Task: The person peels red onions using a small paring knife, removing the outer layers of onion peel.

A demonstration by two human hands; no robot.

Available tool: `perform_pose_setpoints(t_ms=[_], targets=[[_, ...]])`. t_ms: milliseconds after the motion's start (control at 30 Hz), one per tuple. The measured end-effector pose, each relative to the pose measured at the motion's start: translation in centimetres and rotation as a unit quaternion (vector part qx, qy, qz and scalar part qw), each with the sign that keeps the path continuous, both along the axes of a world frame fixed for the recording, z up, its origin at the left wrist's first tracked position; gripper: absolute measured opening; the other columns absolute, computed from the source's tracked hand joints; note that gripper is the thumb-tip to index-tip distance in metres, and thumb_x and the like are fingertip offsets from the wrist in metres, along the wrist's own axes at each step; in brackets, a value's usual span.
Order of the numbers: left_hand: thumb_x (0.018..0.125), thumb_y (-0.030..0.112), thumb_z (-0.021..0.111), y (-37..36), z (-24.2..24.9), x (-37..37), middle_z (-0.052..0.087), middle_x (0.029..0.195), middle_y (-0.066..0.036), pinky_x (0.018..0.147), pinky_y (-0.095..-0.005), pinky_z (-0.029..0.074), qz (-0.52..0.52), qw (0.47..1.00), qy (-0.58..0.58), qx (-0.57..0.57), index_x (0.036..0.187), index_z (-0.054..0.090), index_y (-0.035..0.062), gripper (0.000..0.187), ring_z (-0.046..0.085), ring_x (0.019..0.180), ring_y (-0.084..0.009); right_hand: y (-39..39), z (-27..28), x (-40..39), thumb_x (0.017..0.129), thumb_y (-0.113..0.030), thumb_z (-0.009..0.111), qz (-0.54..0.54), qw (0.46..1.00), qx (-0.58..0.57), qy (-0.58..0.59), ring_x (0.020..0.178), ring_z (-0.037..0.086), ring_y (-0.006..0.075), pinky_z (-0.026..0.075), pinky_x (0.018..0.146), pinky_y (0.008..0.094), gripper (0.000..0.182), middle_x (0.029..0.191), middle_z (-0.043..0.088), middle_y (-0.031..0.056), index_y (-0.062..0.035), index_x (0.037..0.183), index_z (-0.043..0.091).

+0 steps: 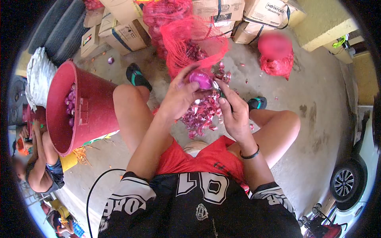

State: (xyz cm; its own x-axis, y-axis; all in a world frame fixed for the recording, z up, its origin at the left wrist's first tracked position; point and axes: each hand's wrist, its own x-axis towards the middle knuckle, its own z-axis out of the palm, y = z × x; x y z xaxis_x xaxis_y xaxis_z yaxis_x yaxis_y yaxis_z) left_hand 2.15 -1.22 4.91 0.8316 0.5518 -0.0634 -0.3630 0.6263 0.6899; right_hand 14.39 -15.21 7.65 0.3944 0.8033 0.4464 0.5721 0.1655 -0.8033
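Note:
My left hand [180, 95] grips a purple-red onion [201, 79] in front of me, fingers wrapped round its left side. My right hand [234, 113] holds a small knife [217, 88] whose blade touches the onion's right side. Below both hands a heap of purple onion skins [200, 115] lies on the concrete floor between my knees. I sit low, with a red cloth across my lap and a black band on my right wrist.
A red bucket [59, 115] holding peeled onions stands at my left knee. A red mesh sack [186, 35] of onions and cardboard boxes [127, 31] are ahead. Another person [39, 166] sits at the far left. A car wheel [344, 182] is at right.

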Motion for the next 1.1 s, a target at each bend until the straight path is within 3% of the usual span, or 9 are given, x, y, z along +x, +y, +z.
perform_pose_setpoints(t_ms=[233,400,567,667,700,800,833,1033,1100], targets=[[0.086,0.017,0.068,-0.1,0.8,0.2,0.056,0.127,-0.013,0.094,-0.0419,0.052,0.038,0.999,-0.010,-0.008,0.137,0.040,0.0022,0.061,0.060,0.111,-0.0262,-0.6,0.5,-0.6,0.093,-0.006,0.054,0.012,0.992,-0.068,0.103,0.083,0.064,0.0243,0.050,0.079,0.0342,0.037,0.100,0.066,0.0185,0.0012,0.128,0.055],[0.080,0.002,0.070,0.2,0.3,-0.2,0.057,0.125,-0.016,0.095,-0.0434,0.052,-0.021,0.997,-0.056,-0.037,0.135,0.042,0.0012,0.062,0.060,0.112,-0.0275,-1.0,-0.7,1.4,0.103,-0.020,0.044,-0.030,0.967,-0.043,0.248,0.056,0.039,0.0038,0.034,0.050,0.0176,0.043,0.073,0.047,-0.0039,-0.0046,0.143,0.041],[0.077,0.001,0.072,0.3,0.4,-0.7,0.053,0.131,-0.018,0.100,-0.0460,0.049,-0.041,0.996,-0.070,-0.048,0.139,0.039,0.0038,0.070,0.057,0.117,-0.0291,-1.5,-0.2,4.4,0.103,-0.021,0.044,-0.117,0.940,0.022,0.318,0.057,0.038,0.0037,0.034,0.049,0.0181,0.046,0.073,0.045,-0.0037,-0.0031,0.145,0.036],[0.077,0.005,0.074,0.2,0.0,-0.6,0.049,0.136,-0.019,0.102,-0.0494,0.047,-0.013,0.998,-0.060,-0.029,0.143,0.035,0.0064,0.076,0.054,0.122,-0.0316,-2.3,-1.6,5.0,0.102,-0.022,0.046,-0.146,0.953,-0.111,0.239,0.061,0.038,0.0019,0.033,0.050,0.0173,0.044,0.072,0.045,-0.0028,-0.0031,0.142,0.041],[0.078,0.005,0.074,0.1,0.1,-0.5,0.049,0.136,-0.019,0.103,-0.0500,0.046,-0.011,0.997,-0.065,-0.036,0.143,0.034,0.0071,0.076,0.053,0.122,-0.0317,-2.5,-1.4,4.9,0.101,-0.021,0.049,-0.112,0.969,-0.176,0.133,0.068,0.047,0.0045,0.041,0.058,0.0206,0.042,0.075,0.053,0.0031,-0.0001,0.137,0.047],[0.077,0.003,0.074,-0.1,0.3,-0.2,0.049,0.136,-0.017,0.103,-0.0507,0.045,0.003,0.997,-0.052,-0.051,0.142,0.035,0.0072,0.076,0.053,0.123,-0.0313,-2.4,-1.8,3.4,0.094,-0.020,0.059,-0.045,0.979,-0.197,0.009,0.097,0.066,0.0331,0.050,0.086,0.0369,0.042,0.105,0.065,0.0262,0.0026,0.129,0.052],[0.077,0.002,0.074,-0.1,0.4,-0.2,0.050,0.135,-0.016,0.103,-0.0508,0.045,0.012,0.998,-0.042,-0.054,0.142,0.036,0.0070,0.076,0.053,0.123,-0.0311,-2.3,-1.4,3.0,0.093,-0.020,0.060,-0.024,0.977,-0.207,0.052,0.104,0.063,0.0390,0.049,0.088,0.0389,0.044,0.109,0.063,0.0281,0.0020,0.129,0.052],[0.075,-0.016,0.067,-0.2,0.3,0.0,0.050,0.134,-0.009,0.099,-0.0347,0.048,0.003,0.994,0.001,0.112,0.138,0.043,0.0050,0.071,0.055,0.117,-0.0193,-1.5,0.7,1.1,0.089,-0.013,0.063,0.018,0.989,-0.139,0.035,0.106,0.062,0.0374,0.050,0.088,0.0388,0.052,0.117,0.061,0.0261,-0.0023,0.137,0.046],[0.074,-0.014,0.069,-0.4,0.6,-0.1,0.050,0.133,-0.008,0.100,-0.0343,0.047,-0.008,0.994,0.011,0.105,0.138,0.043,0.0042,0.071,0.054,0.117,-0.0186,-1.4,0.7,1.1,0.087,-0.011,0.064,0.018,0.992,-0.127,0.005,0.105,0.063,0.0371,0.050,0.088,0.0395,0.055,0.118,0.061,0.0249,-0.0047,0.139,0.046]])
